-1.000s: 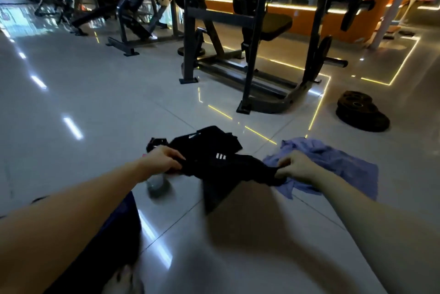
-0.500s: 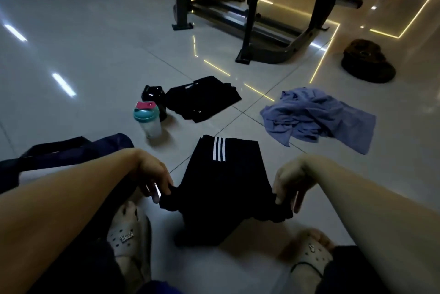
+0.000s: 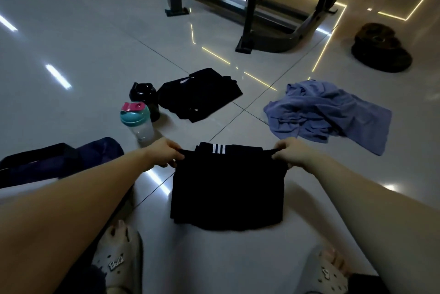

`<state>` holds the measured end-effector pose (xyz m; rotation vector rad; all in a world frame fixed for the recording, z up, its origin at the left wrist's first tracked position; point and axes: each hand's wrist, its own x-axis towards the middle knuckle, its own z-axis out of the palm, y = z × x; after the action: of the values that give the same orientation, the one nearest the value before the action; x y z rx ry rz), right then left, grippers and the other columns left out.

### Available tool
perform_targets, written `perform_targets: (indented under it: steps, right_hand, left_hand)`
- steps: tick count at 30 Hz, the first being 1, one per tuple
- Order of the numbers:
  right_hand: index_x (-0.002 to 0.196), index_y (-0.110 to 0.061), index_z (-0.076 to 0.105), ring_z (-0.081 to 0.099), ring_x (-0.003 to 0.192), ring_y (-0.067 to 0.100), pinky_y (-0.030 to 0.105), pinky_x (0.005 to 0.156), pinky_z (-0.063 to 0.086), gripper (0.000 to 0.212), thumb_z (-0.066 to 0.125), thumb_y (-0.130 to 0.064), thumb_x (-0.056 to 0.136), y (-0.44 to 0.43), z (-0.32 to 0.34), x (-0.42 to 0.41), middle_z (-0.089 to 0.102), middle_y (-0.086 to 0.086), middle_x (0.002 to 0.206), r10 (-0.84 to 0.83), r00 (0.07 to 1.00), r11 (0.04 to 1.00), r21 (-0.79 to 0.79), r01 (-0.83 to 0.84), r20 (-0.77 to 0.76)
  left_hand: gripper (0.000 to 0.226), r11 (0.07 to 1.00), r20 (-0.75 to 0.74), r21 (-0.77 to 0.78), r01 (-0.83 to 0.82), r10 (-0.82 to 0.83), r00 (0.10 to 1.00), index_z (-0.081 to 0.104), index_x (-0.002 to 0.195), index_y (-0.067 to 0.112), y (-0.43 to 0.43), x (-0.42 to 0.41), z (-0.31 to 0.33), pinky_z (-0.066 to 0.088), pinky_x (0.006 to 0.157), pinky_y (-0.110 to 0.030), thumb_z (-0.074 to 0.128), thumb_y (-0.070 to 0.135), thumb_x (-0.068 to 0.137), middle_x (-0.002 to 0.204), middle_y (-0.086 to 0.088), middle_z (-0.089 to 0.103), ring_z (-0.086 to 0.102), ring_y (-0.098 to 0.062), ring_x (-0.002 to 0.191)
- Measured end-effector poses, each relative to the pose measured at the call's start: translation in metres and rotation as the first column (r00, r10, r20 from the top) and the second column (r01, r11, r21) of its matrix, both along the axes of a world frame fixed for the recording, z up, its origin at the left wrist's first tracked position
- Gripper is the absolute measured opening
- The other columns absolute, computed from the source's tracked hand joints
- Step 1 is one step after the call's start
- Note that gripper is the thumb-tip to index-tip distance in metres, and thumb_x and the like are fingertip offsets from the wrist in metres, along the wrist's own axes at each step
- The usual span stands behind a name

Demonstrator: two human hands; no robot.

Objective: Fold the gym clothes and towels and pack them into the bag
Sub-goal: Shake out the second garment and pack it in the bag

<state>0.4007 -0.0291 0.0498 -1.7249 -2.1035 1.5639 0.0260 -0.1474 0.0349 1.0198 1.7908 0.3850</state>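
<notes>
A black garment with three white stripes [image 3: 227, 189] lies on the floor in front of me, doubled into a rough square. My left hand [image 3: 166, 153] pinches its far left corner and my right hand [image 3: 289, 154] pinches its far right corner. A second black garment [image 3: 198, 95] lies flat further out. A crumpled blue towel [image 3: 328, 112] lies to the right. The dark blue bag [image 3: 59, 160] sits at my left, partly behind my left forearm.
A clear shaker bottle with a teal and pink lid [image 3: 138, 124] stands by a black bottle [image 3: 145, 96] left of centre. A weight machine frame [image 3: 252, 8] and stacked weight plates [image 3: 381, 48] are beyond. My sandalled feet [image 3: 119, 262] are near the bottom edge.
I pulled the striped garment off the pile toward me and laid it down. My hands have carried its near edge forward over the far edge, folding it in half.
</notes>
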Motion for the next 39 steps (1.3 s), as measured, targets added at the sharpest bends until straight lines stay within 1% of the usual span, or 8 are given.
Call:
perform_targets:
  steps: [11, 18, 23, 27, 29, 34, 36, 39]
  right_hand:
    - [0.109, -0.013, 0.063, 0.062, 0.098, 0.032, 0.045, 0.088, 0.051, 0.012, 0.057, -0.009, 0.1, 0.056, -0.093, -0.024, 0.066, 0.009, 0.105, -0.199, 0.98, 0.958, 0.205, 0.2, -0.025]
    - [0.118, -0.008, 0.062, 0.06, 0.105, 0.035, 0.041, 0.087, 0.049, 0.02, 0.056, -0.016, 0.101, 0.062, -0.131, -0.034, 0.067, 0.015, 0.117, -0.327, 0.944, 0.869, 0.407, 0.281, 0.048]
    - [0.129, -0.008, 0.054, 0.055, 0.108, 0.04, 0.046, 0.083, 0.047, 0.033, 0.045, -0.026, 0.103, 0.039, -0.12, -0.034, 0.053, 0.017, 0.127, -0.356, 0.899, 0.775, 0.618, 0.132, 0.254]
    - [0.136, -0.009, 0.056, 0.056, 0.119, 0.037, 0.046, 0.096, 0.048, 0.048, 0.045, -0.035, 0.096, -0.04, -0.137, -0.054, 0.054, 0.015, 0.14, 0.082, 0.934, 0.649, 0.692, -0.316, 0.349]
    - [0.15, -0.02, 0.044, 0.043, 0.14, 0.031, 0.047, 0.112, 0.038, 0.059, 0.034, -0.048, 0.1, -0.076, -0.16, -0.051, 0.041, 0.008, 0.157, 0.264, 0.836, 0.651, 0.551, -0.522, 0.481]
    - [0.161, -0.032, 0.009, 0.006, 0.156, 0.026, 0.046, 0.122, 0.009, 0.074, 0.0, -0.069, 0.098, -0.089, -0.17, -0.017, 0.006, -0.001, 0.169, 0.255, 0.744, 0.72, 0.392, -0.573, 0.618]
    - [0.161, -0.031, 0.014, 0.009, 0.155, 0.025, 0.045, 0.123, 0.015, 0.083, -0.01, -0.069, 0.092, -0.079, -0.157, -0.023, 0.009, -0.001, 0.169, 0.293, 0.751, 0.738, 0.359, -0.571, 0.592]
    - [0.151, -0.02, 0.044, 0.038, 0.144, 0.028, 0.045, 0.114, 0.035, 0.068, 0.015, -0.055, 0.101, -0.076, -0.142, -0.033, 0.036, 0.006, 0.161, 0.199, 0.802, 0.745, 0.444, -0.497, 0.563]
  left_hand:
    - [0.013, 0.892, 0.065, 0.25, -0.376, 0.372, 0.926, 0.066, 0.105, 0.007, 0.057, 0.017, -0.085, 0.054, 0.066, -0.029, 0.055, 0.004, 0.099, 0.096, -0.015, 0.068, 0.065, -0.027, 0.077]
    - [0.009, 0.846, -0.023, 0.297, -0.443, 0.471, 0.882, 0.057, 0.098, 0.027, 0.083, 0.028, -0.119, 0.06, 0.07, -0.041, 0.053, 0.019, 0.101, 0.105, -0.01, 0.068, 0.069, -0.022, 0.072]
    - [0.047, 0.885, -0.469, 0.465, -0.016, 0.261, 0.844, 0.044, 0.145, 0.012, 0.058, 0.04, -0.116, 0.04, 0.109, -0.044, 0.051, 0.028, 0.101, 0.148, -0.011, 0.044, 0.049, -0.03, 0.127]
    - [0.063, 0.766, -0.707, 0.374, 0.523, -0.129, 0.695, 0.034, 0.157, 0.022, -0.007, 0.071, -0.141, 0.02, 0.123, -0.046, 0.038, 0.051, 0.101, 0.165, -0.006, 0.026, 0.024, -0.026, 0.151]
    - [0.071, 0.784, -0.737, 0.25, 0.568, -0.226, 0.637, 0.021, 0.161, 0.027, -0.024, 0.075, -0.159, 0.009, 0.125, -0.045, 0.027, 0.062, 0.1, 0.169, -0.004, 0.013, 0.011, -0.025, 0.156]
    - [0.082, 0.817, -0.76, 0.031, 0.575, -0.355, 0.545, -0.007, 0.161, 0.028, -0.032, 0.063, -0.169, -0.003, 0.127, -0.046, 0.009, 0.075, 0.096, 0.169, -0.004, -0.011, -0.017, -0.021, 0.155]
    - [0.083, 0.811, -0.741, 0.019, 0.585, -0.382, 0.553, -0.005, 0.162, 0.027, -0.032, 0.063, -0.162, -0.005, 0.126, -0.043, 0.01, 0.074, 0.096, 0.169, -0.004, -0.011, -0.016, -0.021, 0.155]
    - [0.074, 0.874, -0.756, 0.227, 0.429, -0.12, 0.644, 0.029, 0.158, 0.022, -0.04, 0.063, -0.157, 0.012, 0.124, -0.046, 0.028, 0.066, 0.098, 0.167, -0.009, 0.02, 0.017, -0.027, 0.153]
